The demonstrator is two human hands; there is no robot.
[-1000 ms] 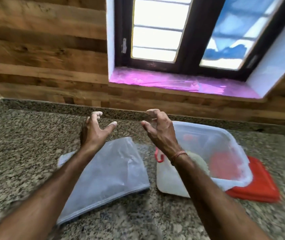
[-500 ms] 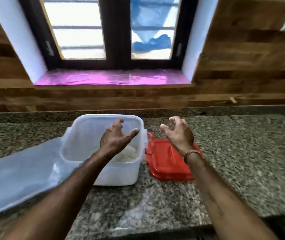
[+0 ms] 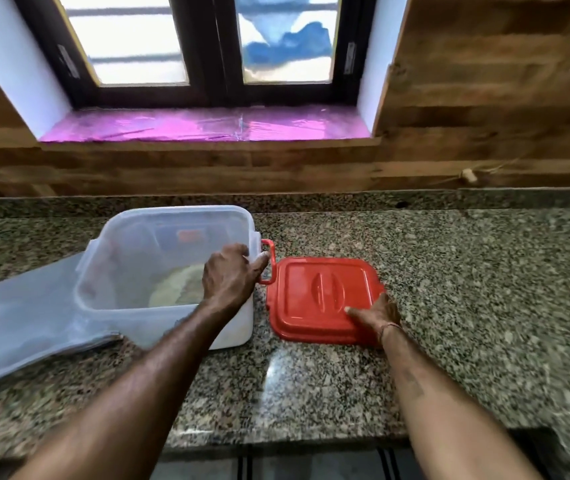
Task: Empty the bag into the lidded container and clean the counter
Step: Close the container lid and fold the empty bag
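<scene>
Left hand [image 3: 229,278] grips translucent tub [image 3: 145,317]; right [image 3: 377,315], red lid [image 3: 321,296].

The left hand [image 3: 229,275] and right hand [image 3: 377,313] are bare, as are both forearms [image 3: 158,368] as far as the view shows. A thin reddish thread band [image 3: 389,328] circles the right wrist. A faint dark mark [image 3: 412,386], too blurred to read, sits on the right forearm.

Nothing in view can be read: no words, brands, numbers or signs. A small reddish patch [image 3: 189,236] on the far wall of the container [image 3: 169,325], left of the red lid [image 3: 321,296], is too blurred to make out.
</scene>
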